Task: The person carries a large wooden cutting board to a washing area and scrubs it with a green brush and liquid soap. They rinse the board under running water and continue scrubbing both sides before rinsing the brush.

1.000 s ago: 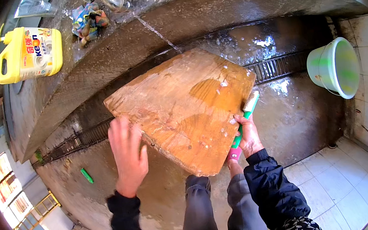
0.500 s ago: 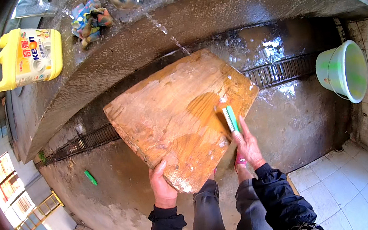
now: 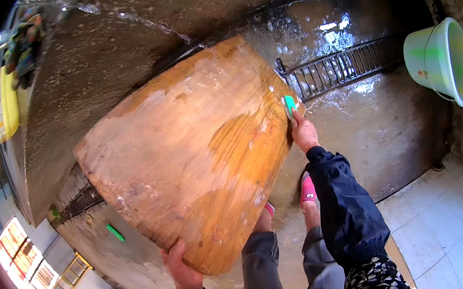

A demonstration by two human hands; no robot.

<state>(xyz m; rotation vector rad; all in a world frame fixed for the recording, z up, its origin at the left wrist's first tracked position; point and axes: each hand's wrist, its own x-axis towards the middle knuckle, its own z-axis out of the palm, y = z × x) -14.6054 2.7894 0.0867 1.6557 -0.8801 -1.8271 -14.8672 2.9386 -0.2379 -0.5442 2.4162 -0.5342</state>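
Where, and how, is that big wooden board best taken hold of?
Probably by its lower-left edge, coming from the person's side: the wooden board is broad and flat, so its narrow edge suits a hand better than its wide face. The left hand grips there. The right edge seems less handy, with the right hand holding a green brush there.

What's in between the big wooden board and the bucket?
In the head view, a drain grate and wet floor lie between the board and the bucket.
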